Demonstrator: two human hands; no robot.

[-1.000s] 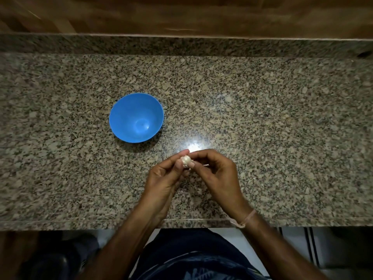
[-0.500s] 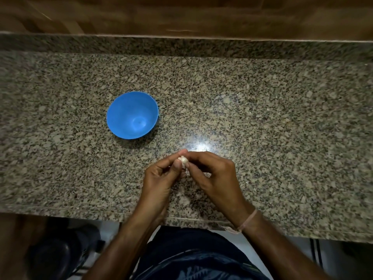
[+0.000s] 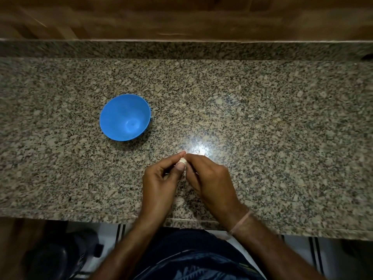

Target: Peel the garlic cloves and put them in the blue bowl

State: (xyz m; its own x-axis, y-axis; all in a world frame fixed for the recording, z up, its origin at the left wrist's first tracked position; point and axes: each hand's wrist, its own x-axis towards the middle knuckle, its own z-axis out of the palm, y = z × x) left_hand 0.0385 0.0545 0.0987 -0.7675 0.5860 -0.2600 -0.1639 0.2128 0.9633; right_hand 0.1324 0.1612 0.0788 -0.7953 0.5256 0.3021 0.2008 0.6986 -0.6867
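A small pale garlic clove (image 3: 182,160) is pinched between the fingertips of both hands, just above the speckled granite counter (image 3: 262,118). My left hand (image 3: 161,178) grips it with thumb and forefinger from the left. My right hand (image 3: 210,178) closes on it from the right and hides most of the clove. The blue bowl (image 3: 113,114) stands to the upper left of the hands, apart from them, and nothing shows inside it.
A raised granite ledge (image 3: 181,49) and a wooden wall (image 3: 181,17) close off the back of the counter. The counter's front edge (image 3: 80,214) runs just below my wrists. A bright light reflection (image 3: 198,147) lies on the stone beside my fingertips.
The hands stay together on the clove, with small finger shifts. The camera view has drifted slightly, so bowl and counter sit a little differently in frame.
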